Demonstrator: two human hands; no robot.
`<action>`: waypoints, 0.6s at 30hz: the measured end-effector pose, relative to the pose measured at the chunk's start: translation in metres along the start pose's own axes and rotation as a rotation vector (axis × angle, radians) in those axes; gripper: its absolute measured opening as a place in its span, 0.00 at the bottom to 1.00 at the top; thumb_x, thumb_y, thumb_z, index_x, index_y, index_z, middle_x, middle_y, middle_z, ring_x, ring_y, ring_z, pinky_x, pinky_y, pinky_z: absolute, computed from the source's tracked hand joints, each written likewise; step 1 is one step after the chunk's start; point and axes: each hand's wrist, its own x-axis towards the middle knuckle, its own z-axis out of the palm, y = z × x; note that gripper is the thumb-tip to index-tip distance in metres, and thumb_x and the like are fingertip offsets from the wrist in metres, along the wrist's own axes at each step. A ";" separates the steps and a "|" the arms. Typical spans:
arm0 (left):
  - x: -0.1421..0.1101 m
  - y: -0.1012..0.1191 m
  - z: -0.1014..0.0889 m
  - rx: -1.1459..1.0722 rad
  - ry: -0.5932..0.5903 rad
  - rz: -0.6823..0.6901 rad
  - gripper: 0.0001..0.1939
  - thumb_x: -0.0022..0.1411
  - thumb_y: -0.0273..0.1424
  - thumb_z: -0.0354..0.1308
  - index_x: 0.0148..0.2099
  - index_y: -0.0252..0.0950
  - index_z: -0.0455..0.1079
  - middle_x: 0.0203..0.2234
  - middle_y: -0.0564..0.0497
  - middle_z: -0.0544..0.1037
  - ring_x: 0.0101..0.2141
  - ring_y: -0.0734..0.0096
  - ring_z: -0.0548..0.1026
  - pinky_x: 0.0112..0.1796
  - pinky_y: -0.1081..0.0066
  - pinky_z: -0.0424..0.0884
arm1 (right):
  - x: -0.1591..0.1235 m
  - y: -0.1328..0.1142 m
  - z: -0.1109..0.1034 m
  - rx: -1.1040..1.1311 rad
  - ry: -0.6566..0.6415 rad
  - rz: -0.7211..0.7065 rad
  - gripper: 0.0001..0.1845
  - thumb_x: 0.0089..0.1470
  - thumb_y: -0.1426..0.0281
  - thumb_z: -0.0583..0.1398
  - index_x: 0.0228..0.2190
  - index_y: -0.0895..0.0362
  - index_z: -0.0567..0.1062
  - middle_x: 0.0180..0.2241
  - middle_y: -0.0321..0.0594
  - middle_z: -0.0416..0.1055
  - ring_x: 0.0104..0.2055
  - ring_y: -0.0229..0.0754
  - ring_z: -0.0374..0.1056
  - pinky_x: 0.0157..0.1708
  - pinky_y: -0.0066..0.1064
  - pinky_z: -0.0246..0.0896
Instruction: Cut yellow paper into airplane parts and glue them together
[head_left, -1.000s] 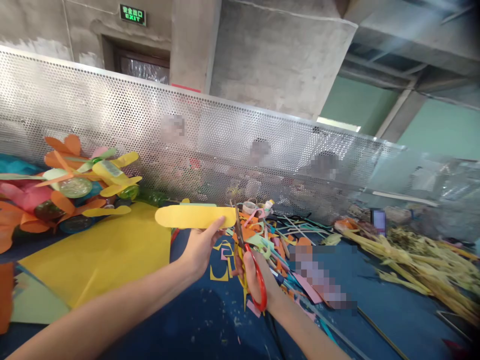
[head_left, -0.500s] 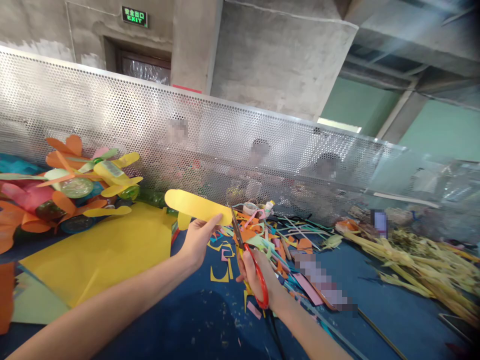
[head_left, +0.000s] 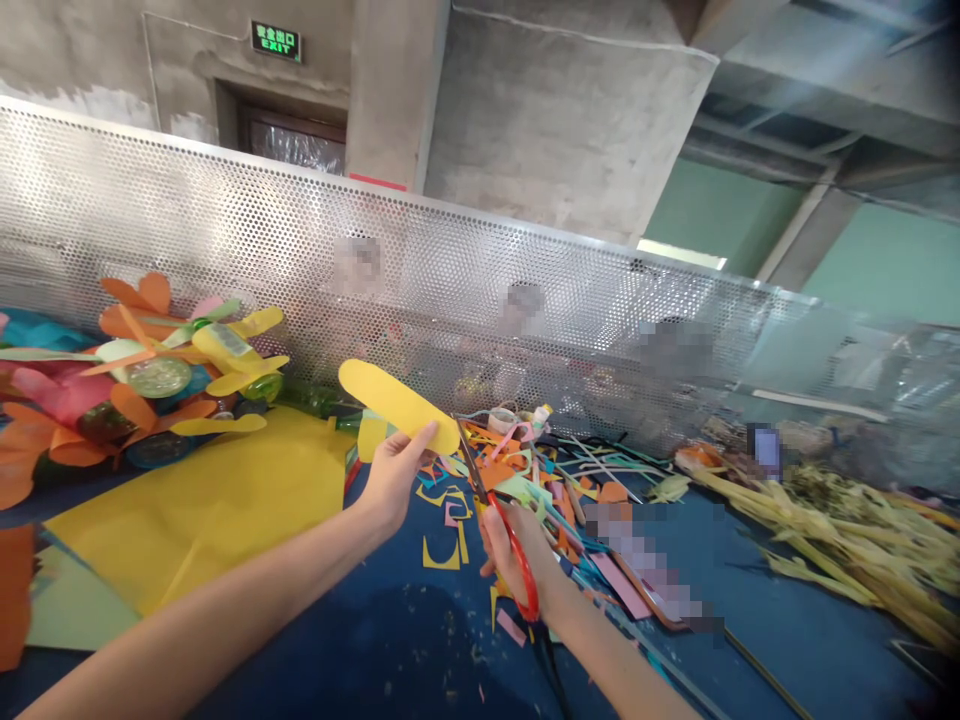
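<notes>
Blue worktop (head_left: 345, 640), with a perforated metal panel (head_left: 300, 240) standing along its far side. Far left: a heap of plastic bottles dressed with paper petals (head_left: 157, 375), mostly orange, yellow and pink. Nearer, at the left edge, an orange paper sheet (head_left: 15, 600); beside it a pale green sheet (head_left: 67, 605), partly under a large yellow sheet (head_left: 247, 500).

Left of centre: left hand (head_left: 394, 475), thumb above and fingers below, pinched closed on a yellow paper strip (head_left: 390, 398). Strip is round-ended, held clear of the worktop, tilted with its left end higher. A further yellow piece (head_left: 371, 437) shows just behind it.

Centre: scissors (head_left: 481, 482), red-handled, blades angled up to the strip's right end; whether they touch it, cannot tell. Right hand (head_left: 514, 548) has its fingers curled round the handles, holding firmly. Yellow offcuts (head_left: 441, 552) lie between the hands.

Right of centre: heaped coloured scraps (head_left: 525, 470), with a tape roll (head_left: 501, 418) and a white yellow-capped bottle (head_left: 540, 420) at the back; a pink paper strip (head_left: 621, 585) nearer.

Far right: dried corn husks (head_left: 840, 520) in a loose heap.
</notes>
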 end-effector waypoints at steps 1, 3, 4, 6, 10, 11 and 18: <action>0.000 0.001 0.000 0.003 0.002 0.002 0.12 0.48 0.33 0.65 0.34 0.29 0.75 0.30 0.45 0.80 0.28 0.69 0.76 0.35 0.70 0.70 | 0.000 -0.001 0.000 -0.003 -0.002 0.000 0.28 0.53 0.47 0.44 0.20 0.55 0.64 0.17 0.37 0.62 0.15 0.38 0.64 0.13 0.27 0.54; 0.001 0.001 0.000 0.013 0.007 0.000 0.12 0.48 0.33 0.64 0.34 0.30 0.75 0.30 0.45 0.80 0.28 0.69 0.76 0.35 0.71 0.70 | -0.001 -0.002 -0.001 -0.008 -0.006 -0.001 0.27 0.52 0.47 0.46 0.19 0.55 0.63 0.16 0.36 0.61 0.14 0.38 0.63 0.11 0.26 0.52; 0.001 0.002 0.000 0.019 0.008 0.000 0.12 0.48 0.33 0.64 0.34 0.30 0.75 0.30 0.45 0.80 0.28 0.69 0.76 0.35 0.71 0.70 | -0.001 -0.003 -0.001 -0.013 -0.008 -0.002 0.26 0.52 0.47 0.47 0.18 0.55 0.61 0.16 0.36 0.61 0.14 0.37 0.63 0.10 0.25 0.50; 0.002 0.002 -0.001 0.032 0.007 0.002 0.12 0.48 0.33 0.64 0.34 0.29 0.75 0.29 0.45 0.80 0.29 0.68 0.77 0.35 0.71 0.71 | -0.001 -0.004 -0.001 -0.029 -0.016 -0.005 0.27 0.52 0.48 0.48 0.16 0.55 0.59 0.14 0.35 0.59 0.13 0.37 0.62 0.09 0.24 0.47; 0.003 0.002 -0.002 0.043 0.009 0.014 0.13 0.48 0.34 0.65 0.34 0.29 0.75 0.30 0.44 0.80 0.33 0.65 0.77 0.36 0.71 0.71 | 0.000 -0.006 -0.002 -0.065 -0.032 -0.004 0.27 0.53 0.48 0.47 0.16 0.55 0.57 0.14 0.34 0.58 0.12 0.36 0.62 0.09 0.23 0.46; 0.004 0.002 -0.002 0.045 0.013 0.017 0.13 0.48 0.34 0.65 0.34 0.29 0.75 0.31 0.44 0.80 0.34 0.64 0.77 0.37 0.71 0.71 | 0.000 -0.006 -0.002 -0.070 -0.031 0.000 0.27 0.54 0.49 0.46 0.16 0.55 0.57 0.14 0.34 0.58 0.11 0.35 0.61 0.08 0.22 0.45; 0.010 0.002 -0.007 0.092 0.022 0.037 0.15 0.47 0.36 0.64 0.34 0.29 0.75 0.31 0.44 0.80 0.33 0.65 0.77 0.35 0.71 0.71 | 0.002 -0.007 0.000 -0.088 -0.060 0.011 0.25 0.53 0.50 0.49 0.16 0.55 0.57 0.14 0.33 0.58 0.11 0.34 0.58 0.09 0.22 0.47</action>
